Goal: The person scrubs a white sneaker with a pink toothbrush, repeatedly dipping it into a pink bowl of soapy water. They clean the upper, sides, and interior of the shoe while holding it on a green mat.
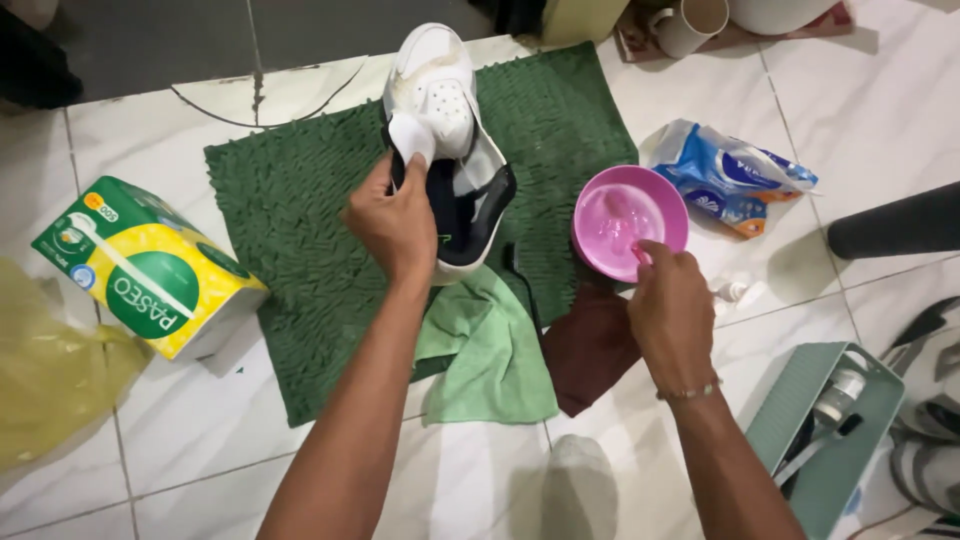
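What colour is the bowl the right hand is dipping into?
Pink bowl, seen in the head view.

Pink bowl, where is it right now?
In the head view the pink bowl sits right of centre at the right edge of the green mat, beside the white shoe, with the right hand dipping into it.

Tissue box [140, 268], blue pouch [735, 180], green cloth [490, 350], maroon cloth [590, 345].

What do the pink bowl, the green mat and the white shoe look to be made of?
Pink bowl: probably plastic, glossy and slightly translucent. Green mat: textile, with a shaggy looped pile, matte. White shoe: smooth leather or synthetic upper with punched holes; which one cannot be told.
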